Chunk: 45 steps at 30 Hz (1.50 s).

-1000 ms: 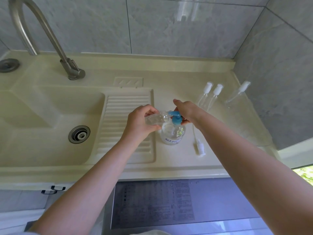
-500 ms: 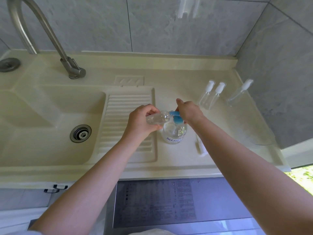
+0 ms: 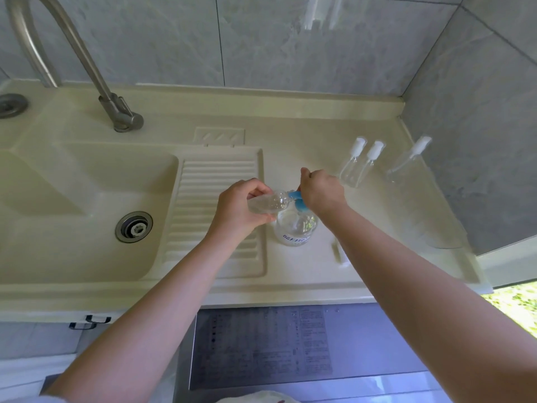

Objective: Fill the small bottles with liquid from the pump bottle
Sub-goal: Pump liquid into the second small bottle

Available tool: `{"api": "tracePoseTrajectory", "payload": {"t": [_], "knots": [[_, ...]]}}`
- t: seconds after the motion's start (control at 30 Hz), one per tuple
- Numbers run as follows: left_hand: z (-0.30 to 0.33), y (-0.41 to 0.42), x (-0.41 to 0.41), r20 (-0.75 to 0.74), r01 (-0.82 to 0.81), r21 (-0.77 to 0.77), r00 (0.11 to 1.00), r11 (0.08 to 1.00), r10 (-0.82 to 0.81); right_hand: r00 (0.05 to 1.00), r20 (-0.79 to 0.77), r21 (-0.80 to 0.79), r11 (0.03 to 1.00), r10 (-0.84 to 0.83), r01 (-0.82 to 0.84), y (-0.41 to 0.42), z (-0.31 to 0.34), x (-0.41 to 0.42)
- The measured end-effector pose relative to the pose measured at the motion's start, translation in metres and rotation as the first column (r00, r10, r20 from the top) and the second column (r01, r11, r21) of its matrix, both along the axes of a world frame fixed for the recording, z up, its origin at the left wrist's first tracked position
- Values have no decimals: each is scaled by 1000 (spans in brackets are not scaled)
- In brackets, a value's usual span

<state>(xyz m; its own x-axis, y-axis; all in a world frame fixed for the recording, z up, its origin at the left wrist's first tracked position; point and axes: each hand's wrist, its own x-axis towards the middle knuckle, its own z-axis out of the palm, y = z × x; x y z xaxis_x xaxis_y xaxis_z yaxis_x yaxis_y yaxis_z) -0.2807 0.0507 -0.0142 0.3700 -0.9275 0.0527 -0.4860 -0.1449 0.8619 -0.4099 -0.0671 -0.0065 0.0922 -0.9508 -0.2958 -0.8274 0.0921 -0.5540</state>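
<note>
A clear pump bottle (image 3: pixel 295 229) with a blue pump head (image 3: pixel 297 199) stands on the cream counter beside the ribbed drainboard. My right hand (image 3: pixel 321 190) rests on top of the pump head, fingers curled over it. My left hand (image 3: pixel 242 209) holds a small clear bottle (image 3: pixel 270 202) tilted on its side, its open mouth at the blue spout. Its white spray cap (image 3: pixel 341 253) lies on the counter, partly behind my right forearm. Three capped small bottles stand at the back right: two together (image 3: pixel 359 165) and one apart (image 3: pixel 406 162).
The sink basin (image 3: pixel 72 205) with its drain (image 3: pixel 133 227) lies to the left, under a metal faucet (image 3: pixel 116 109). Grey tiled walls close the back and the right side. A grey appliance top (image 3: pixel 261 344) sits below the counter's front edge.
My hands and both bottles stay in nearly the same pose. The view has shifted slightly, and my right hand sits a little lower over the pump head.
</note>
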Motion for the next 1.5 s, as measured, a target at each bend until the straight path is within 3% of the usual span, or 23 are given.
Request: {"api": "tracePoseTrajectory", "payload": {"t": [0.2, 0.53, 0.8, 1.07, 1.3, 1.5], "knots": [[2, 0, 1, -34, 15, -7, 999, 1000, -15, 995, 79, 128, 990, 53, -63, -2, 13, -9], [4, -4, 5, -17, 68, 42, 998, 997, -67, 998, 64, 27, 1000, 7, -9, 5, 10, 1], [8, -3, 10, -31, 104, 81, 994, 991, -102, 995, 67, 156, 984, 79, -88, 2, 23, -7], [9, -3, 12, -41, 111, 110, 993, 988, -107, 999, 2, -1, 999, 41, -41, 7, 3, -1], [8, -5, 10, -66, 133, 90, 990, 987, -127, 989, 136, 141, 986, 65, -84, -1, 14, -12], [9, -2, 14, -67, 168, 89, 984, 982, -163, 996, 85, 22, 999, 36, -38, 1, 7, -5]]}}
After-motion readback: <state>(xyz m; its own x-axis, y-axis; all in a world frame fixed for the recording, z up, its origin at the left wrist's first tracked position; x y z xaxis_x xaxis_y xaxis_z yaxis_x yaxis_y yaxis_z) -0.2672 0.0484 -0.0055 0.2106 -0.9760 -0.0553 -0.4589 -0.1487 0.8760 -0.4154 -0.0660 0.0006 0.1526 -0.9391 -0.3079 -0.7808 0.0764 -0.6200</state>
